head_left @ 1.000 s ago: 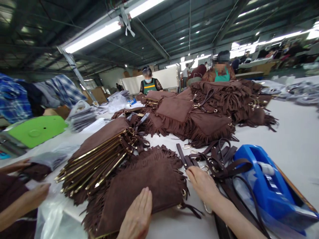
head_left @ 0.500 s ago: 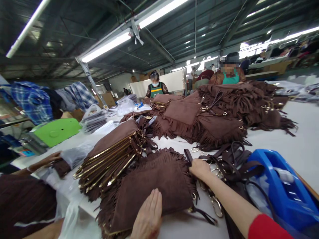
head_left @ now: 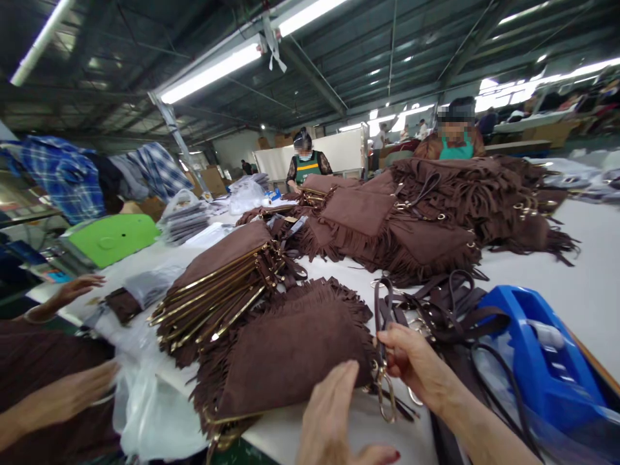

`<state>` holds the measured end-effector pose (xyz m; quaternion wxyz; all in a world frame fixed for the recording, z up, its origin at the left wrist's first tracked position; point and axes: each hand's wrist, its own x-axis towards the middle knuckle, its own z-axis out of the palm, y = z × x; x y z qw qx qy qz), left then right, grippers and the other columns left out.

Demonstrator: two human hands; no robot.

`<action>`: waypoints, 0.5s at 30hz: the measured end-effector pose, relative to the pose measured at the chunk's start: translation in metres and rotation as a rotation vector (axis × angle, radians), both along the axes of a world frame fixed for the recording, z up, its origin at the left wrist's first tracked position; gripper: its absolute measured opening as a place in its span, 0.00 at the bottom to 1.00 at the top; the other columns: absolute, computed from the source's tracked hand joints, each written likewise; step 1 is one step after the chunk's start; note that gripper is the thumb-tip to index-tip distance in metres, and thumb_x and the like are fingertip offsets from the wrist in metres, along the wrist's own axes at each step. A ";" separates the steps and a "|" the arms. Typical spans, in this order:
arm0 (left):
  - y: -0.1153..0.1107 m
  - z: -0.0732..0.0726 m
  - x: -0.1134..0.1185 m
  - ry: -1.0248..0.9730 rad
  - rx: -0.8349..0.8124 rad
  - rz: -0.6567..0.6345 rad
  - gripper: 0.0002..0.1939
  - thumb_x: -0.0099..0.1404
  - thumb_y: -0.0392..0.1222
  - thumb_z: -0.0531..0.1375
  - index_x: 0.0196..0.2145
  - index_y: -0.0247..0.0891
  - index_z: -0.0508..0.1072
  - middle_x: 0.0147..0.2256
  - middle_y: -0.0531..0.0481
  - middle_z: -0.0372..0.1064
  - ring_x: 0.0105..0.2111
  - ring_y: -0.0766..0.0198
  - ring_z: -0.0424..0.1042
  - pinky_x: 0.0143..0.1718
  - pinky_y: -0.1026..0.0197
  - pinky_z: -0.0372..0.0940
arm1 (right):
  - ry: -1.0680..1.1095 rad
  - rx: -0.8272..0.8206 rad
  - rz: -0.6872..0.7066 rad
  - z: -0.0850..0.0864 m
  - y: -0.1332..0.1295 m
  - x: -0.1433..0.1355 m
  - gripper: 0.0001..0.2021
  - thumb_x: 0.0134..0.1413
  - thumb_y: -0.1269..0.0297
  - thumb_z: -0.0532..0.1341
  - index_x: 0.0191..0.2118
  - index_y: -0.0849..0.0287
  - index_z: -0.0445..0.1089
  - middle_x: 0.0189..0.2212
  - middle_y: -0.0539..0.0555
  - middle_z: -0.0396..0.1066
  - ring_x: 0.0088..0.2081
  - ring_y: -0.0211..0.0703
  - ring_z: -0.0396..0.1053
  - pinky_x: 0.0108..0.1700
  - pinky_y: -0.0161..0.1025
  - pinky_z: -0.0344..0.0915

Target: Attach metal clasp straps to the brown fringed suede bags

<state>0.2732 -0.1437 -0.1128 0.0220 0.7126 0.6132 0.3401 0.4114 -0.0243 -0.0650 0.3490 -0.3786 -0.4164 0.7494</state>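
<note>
A brown suede fringed bag (head_left: 285, 352) lies on top of a low pile in front of me. My right hand (head_left: 411, 363) pinches a dark brown strap (head_left: 379, 310) with a gold clasp at the bag's right corner ring. My left hand (head_left: 332, 420) hovers with spread fingers just above the bag's near edge and holds nothing. A heap of loose brown straps (head_left: 438, 310) lies to the right of the bag.
A fanned stack of gold-trimmed bags (head_left: 217, 284) sits left of mine, and bigger piles of fringed bags (head_left: 411, 213) lie behind. A blue tape dispenser (head_left: 542, 361) stands at the right. Another person's hands (head_left: 72, 387) handle plastic bags at the left. Two workers stand at the far end of the white table (head_left: 571, 284).
My right hand has lifted a strap from the heap and brought its clasp to the bag's corner. My left hand has come off the bag and moved right.
</note>
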 end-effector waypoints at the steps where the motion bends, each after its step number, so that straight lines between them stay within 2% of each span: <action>1: 0.000 0.002 0.012 -0.186 -0.086 0.012 0.39 0.53 0.60 0.58 0.57 0.37 0.55 0.50 0.37 0.65 0.48 0.50 0.67 0.47 0.51 0.66 | 0.028 -0.025 -0.004 -0.001 -0.007 -0.002 0.14 0.33 0.58 0.62 0.22 0.58 0.56 0.15 0.42 0.57 0.16 0.27 0.53 0.17 0.27 0.48; 3: 0.001 0.006 0.031 -0.555 -0.285 0.031 0.29 0.59 0.58 0.52 0.52 0.36 0.62 0.41 0.40 0.71 0.37 0.56 0.73 0.38 0.56 0.69 | 0.070 -0.058 -0.018 -0.006 -0.016 -0.005 0.15 0.34 0.58 0.64 0.22 0.58 0.56 0.14 0.41 0.57 0.16 0.27 0.54 0.17 0.26 0.49; 5: 0.003 0.011 0.039 -0.940 -0.454 0.012 0.24 0.62 0.57 0.48 0.44 0.34 0.67 0.32 0.44 0.72 0.26 0.62 0.73 0.27 0.62 0.68 | 0.044 -0.039 -0.016 -0.012 -0.021 -0.003 0.16 0.37 0.56 0.64 0.23 0.58 0.57 0.15 0.42 0.58 0.16 0.28 0.54 0.17 0.27 0.49; 6: 0.003 0.013 0.040 -1.132 -0.516 -0.012 0.23 0.62 0.57 0.49 0.40 0.34 0.67 0.30 0.45 0.72 0.23 0.63 0.73 0.23 0.64 0.67 | -0.018 -0.003 0.002 -0.015 -0.023 0.000 0.16 0.39 0.53 0.63 0.23 0.58 0.57 0.14 0.42 0.57 0.15 0.28 0.53 0.16 0.27 0.48; 8: 0.003 0.017 0.037 -1.481 -0.579 -0.100 0.21 0.57 0.58 0.56 0.34 0.34 0.66 0.27 0.47 0.71 0.21 0.63 0.73 0.19 0.67 0.64 | -0.225 0.156 0.011 -0.020 -0.027 0.008 0.18 0.43 0.48 0.60 0.21 0.57 0.57 0.12 0.42 0.55 0.14 0.29 0.51 0.15 0.30 0.46; 10: 0.003 0.021 0.033 -1.700 -0.598 -0.204 0.21 0.50 0.55 0.63 0.32 0.35 0.66 0.26 0.48 0.72 0.21 0.62 0.73 0.18 0.68 0.62 | -0.459 0.462 -0.108 -0.021 -0.035 0.019 0.19 0.47 0.48 0.58 0.18 0.56 0.56 0.12 0.43 0.53 0.14 0.31 0.50 0.16 0.32 0.49; 12: 0.001 0.025 0.029 -1.783 -0.647 -0.301 0.21 0.48 0.52 0.66 0.32 0.35 0.66 0.27 0.47 0.73 0.21 0.63 0.73 0.17 0.70 0.61 | -0.557 0.876 -0.255 -0.015 -0.045 0.029 0.13 0.50 0.55 0.57 0.21 0.56 0.61 0.16 0.47 0.61 0.19 0.35 0.59 0.22 0.34 0.58; 14: -0.001 0.027 0.028 -1.768 -0.712 -0.335 0.20 0.49 0.51 0.66 0.33 0.33 0.68 0.25 0.47 0.72 0.20 0.66 0.72 0.18 0.72 0.60 | -0.540 1.233 -0.230 -0.006 -0.055 0.035 0.05 0.52 0.62 0.56 0.32 0.54 0.68 0.28 0.52 0.71 0.31 0.43 0.69 0.34 0.38 0.65; 15: -0.002 0.027 0.027 -1.742 -0.723 -0.321 0.20 0.49 0.51 0.65 0.33 0.32 0.69 0.22 0.49 0.70 0.19 0.68 0.70 0.19 0.72 0.59 | -0.519 1.348 -0.150 -0.002 -0.060 0.036 0.08 0.52 0.64 0.55 0.38 0.52 0.69 0.35 0.53 0.73 0.37 0.45 0.70 0.39 0.40 0.66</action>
